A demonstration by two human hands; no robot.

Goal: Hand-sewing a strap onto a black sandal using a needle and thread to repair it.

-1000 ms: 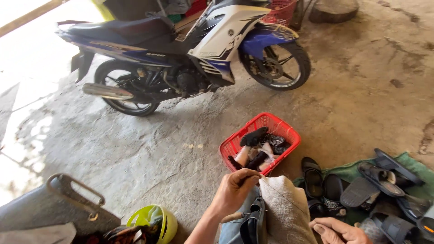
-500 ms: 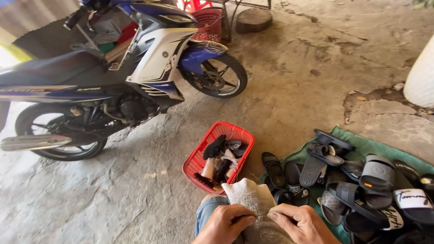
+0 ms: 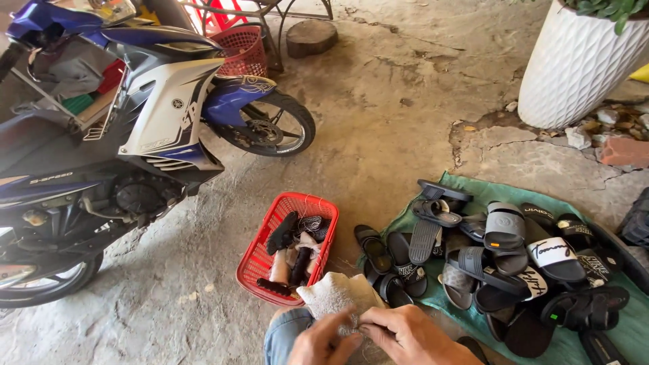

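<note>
Head view: your left hand (image 3: 323, 343) and right hand (image 3: 411, 338) meet at the bottom edge of the frame, fingers pinched closed on a grey-white cloth (image 3: 336, 295) held over your knee. A red basket (image 3: 287, 248) of tools sits just beside it on the concrete floor (image 3: 378, 128), within reach. Sandals (image 3: 503, 260) are heaped on a green mat (image 3: 629, 324) to your right.

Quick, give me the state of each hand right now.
Left hand: closed, pinching the grey cloth.
Right hand: closed, pinching the same cloth.
</note>
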